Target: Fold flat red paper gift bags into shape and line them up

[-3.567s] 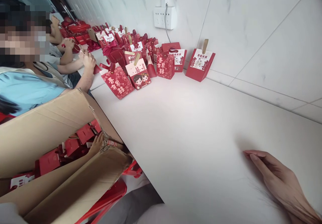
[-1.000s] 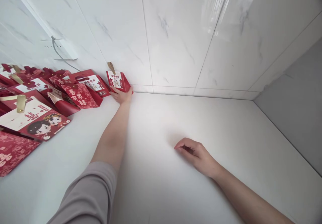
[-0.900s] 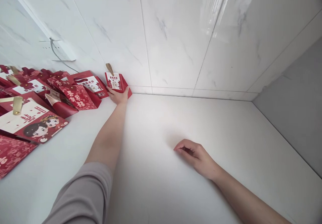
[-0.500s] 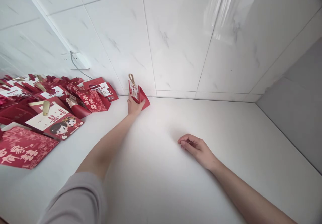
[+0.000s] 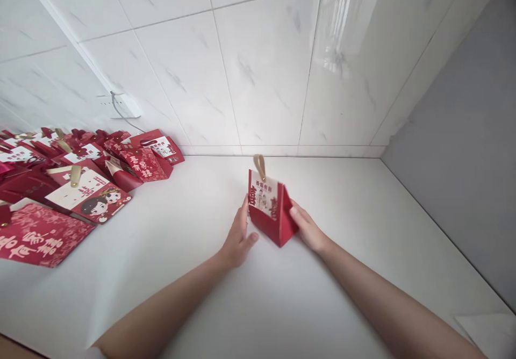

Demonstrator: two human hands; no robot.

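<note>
A small red gift box (image 5: 269,208) with sloping sides stands between my hands, over the white tabletop. It has a white printed panel with red characters and figures, and a gold ribbon loop (image 5: 260,166) rises from its top. My left hand (image 5: 237,241) lies along the box's left side, its fingers partly behind it and its thumb held away from the front. On the opposite side, my right hand (image 5: 307,227) presses the red end panel, with some of its fingers hidden. Between them the two hands grip the box.
Several similar red gift boxes (image 5: 145,163), some with gold ribbons, crowd the left of the white table (image 5: 193,316). Behind it rises a marbled tile wall (image 5: 266,79) with a socket (image 5: 124,105) and a grey cable. A grey panel (image 5: 455,133) borders the right.
The gift box has come from near the wall toward me and to the right, with my left hand. My right hand has moved up to its right side and now touches it.
</note>
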